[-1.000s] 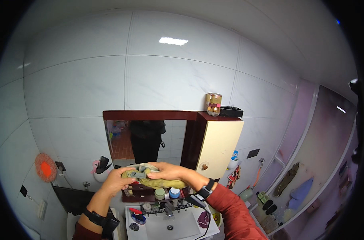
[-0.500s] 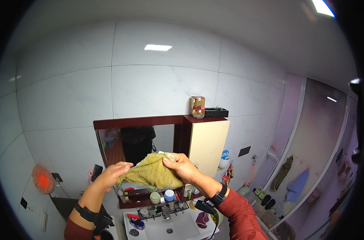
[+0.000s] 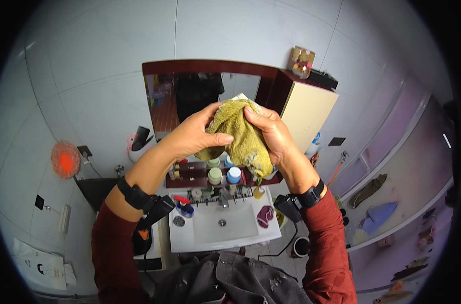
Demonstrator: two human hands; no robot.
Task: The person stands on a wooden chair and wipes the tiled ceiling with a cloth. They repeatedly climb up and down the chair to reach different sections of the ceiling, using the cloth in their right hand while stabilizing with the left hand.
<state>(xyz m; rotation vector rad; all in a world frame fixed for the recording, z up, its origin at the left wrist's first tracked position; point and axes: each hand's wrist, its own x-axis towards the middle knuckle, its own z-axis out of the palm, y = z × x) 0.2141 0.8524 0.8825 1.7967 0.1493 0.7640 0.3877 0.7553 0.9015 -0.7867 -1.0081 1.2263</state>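
Head view: left hand [image 3: 192,138] and right hand [image 3: 273,134], both closed on a crumpled yellow-green cloth [image 3: 238,134], above white sink [image 3: 225,228]; blue-capped and green-capped jars [image 3: 224,175] on the shelf behind

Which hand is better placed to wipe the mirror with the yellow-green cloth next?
Probably right: the right hand grips the bunched yellow-green terry cloth from the wall mirror side; the left hand only pinches its near edge.

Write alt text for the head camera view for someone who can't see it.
Both hands, left hand and right hand, bunch a yellow-green cloth in front of a bathroom mirror. Below sit a white sink and a shelf of bottles.
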